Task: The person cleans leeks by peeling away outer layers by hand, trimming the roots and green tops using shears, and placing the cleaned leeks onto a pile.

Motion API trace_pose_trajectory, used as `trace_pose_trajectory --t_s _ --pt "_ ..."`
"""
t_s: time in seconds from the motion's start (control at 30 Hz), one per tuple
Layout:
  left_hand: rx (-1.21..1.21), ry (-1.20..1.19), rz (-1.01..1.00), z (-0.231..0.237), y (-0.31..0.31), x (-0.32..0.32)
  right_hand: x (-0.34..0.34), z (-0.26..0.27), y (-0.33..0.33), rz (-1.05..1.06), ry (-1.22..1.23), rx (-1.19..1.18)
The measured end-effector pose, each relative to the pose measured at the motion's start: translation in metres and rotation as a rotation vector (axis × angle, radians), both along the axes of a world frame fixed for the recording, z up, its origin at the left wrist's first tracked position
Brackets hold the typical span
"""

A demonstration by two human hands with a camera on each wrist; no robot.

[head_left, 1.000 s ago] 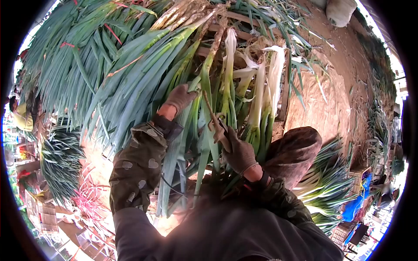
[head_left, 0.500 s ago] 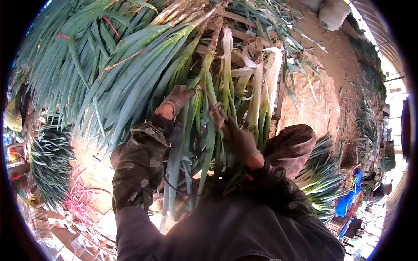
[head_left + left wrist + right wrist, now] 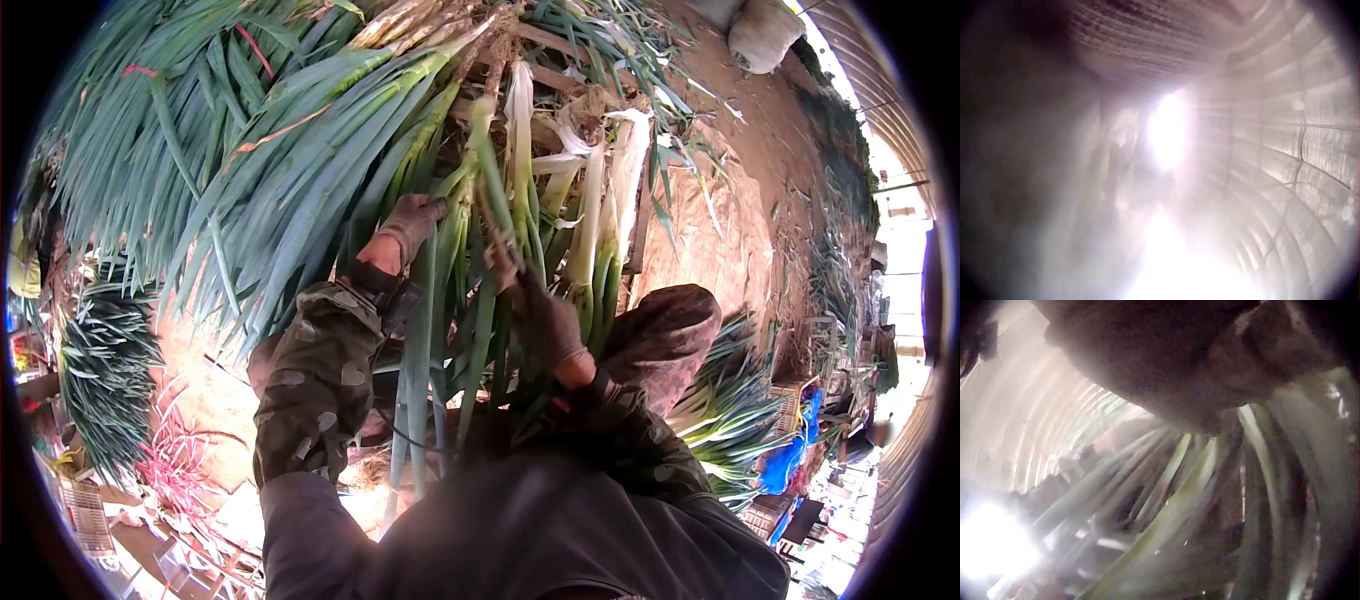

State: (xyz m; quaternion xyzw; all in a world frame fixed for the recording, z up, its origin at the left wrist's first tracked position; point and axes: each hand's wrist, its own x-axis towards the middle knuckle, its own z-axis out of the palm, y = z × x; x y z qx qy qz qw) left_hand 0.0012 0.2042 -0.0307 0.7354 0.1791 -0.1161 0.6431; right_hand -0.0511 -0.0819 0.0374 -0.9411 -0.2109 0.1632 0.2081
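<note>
i'd call this step stripping outer leaves off the leek point(image 3: 461, 187); it lies with its roots away from me, between the leafy pile point(image 3: 280, 210) and the whiter leeks point(image 3: 595, 210). left hand point(image 3: 408, 232) pinches it where the leaves split. right hand point(image 3: 550, 325) is just beside its leaves, blurred; can't tell what, if anything, it grasps. next move probably calls for a firm left and a clean downward pull with the right. limits: pile crowds left, knee point(image 3: 657, 345) near right hand. open room: brown sheet point(image 3: 700, 240), further right.
</note>
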Motion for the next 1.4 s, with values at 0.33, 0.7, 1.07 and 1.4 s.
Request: trace_pose_trajectory --t_s 0.33,0.7,1.07,1.4 --pt "-0.084 0.055 0.122 0.006 -0.009 -0.003 -0.008 -0.007 0.012 -0.068 -0.049 0.039" --pt "-0.127 0.057 0.212 -0.035 -0.012 0.004 0.059 -0.018 0.037 -0.119 -0.129 -0.004" --pt "0.157 -0.292 0.004 -0.028 -0.010 -0.007 0.137 0.015 0.073 -0.056 -0.098 -0.069" --pt "0.176 -0.278 0.058 -0.050 -0.009 -0.010 0.220 -0.026 0.091 -0.125 -0.140 -0.056"
